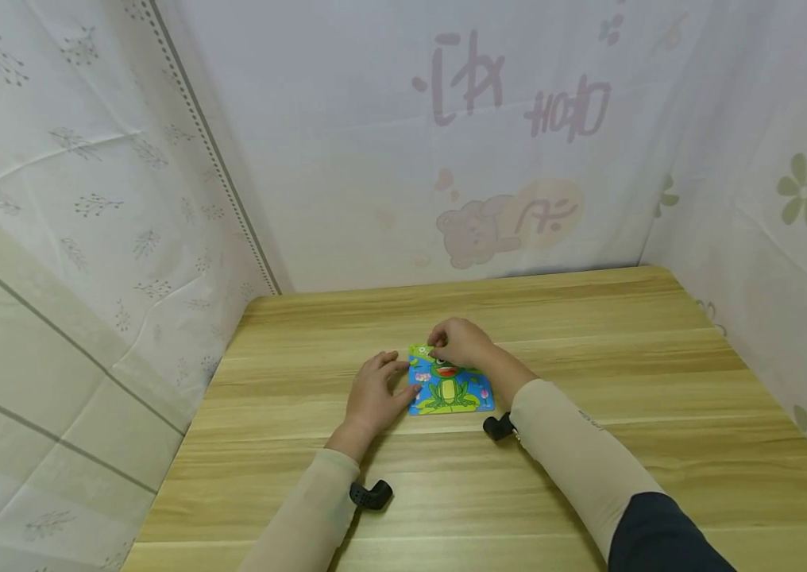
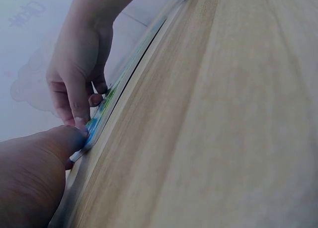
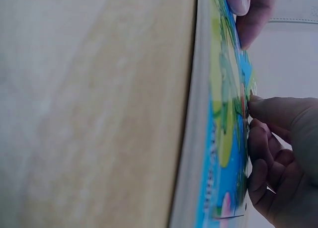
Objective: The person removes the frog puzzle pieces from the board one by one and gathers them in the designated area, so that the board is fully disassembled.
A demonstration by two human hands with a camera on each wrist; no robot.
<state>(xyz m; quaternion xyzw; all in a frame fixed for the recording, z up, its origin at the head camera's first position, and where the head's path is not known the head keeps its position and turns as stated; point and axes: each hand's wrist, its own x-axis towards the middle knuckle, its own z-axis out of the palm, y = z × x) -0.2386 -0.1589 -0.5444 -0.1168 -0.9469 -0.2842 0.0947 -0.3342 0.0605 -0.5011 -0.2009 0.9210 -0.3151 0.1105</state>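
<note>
A square frog jigsaw puzzle [image 1: 449, 393], blue and green with a pale edge, lies flat on the wooden table. My right hand [image 1: 462, 343] reaches over its top edge. Between thumb and index finger it pinches a puzzle piece [image 3: 247, 71] at the top left corner, which stands tilted up from the picture in the right wrist view; the other fingers curl under the palm. Along the puzzle's left side rests my left hand [image 1: 373, 395], its thumb on the lower left edge and its fingers extended by the upper left. The right hand covers part of the frog's head.
The wooden table [image 1: 289, 477] runs back to a printed fabric curtain [image 1: 346, 159], and more curtain hangs on both sides. A black wrist mount [image 1: 371, 496] sits on the left forearm, another [image 1: 499, 427] on the right.
</note>
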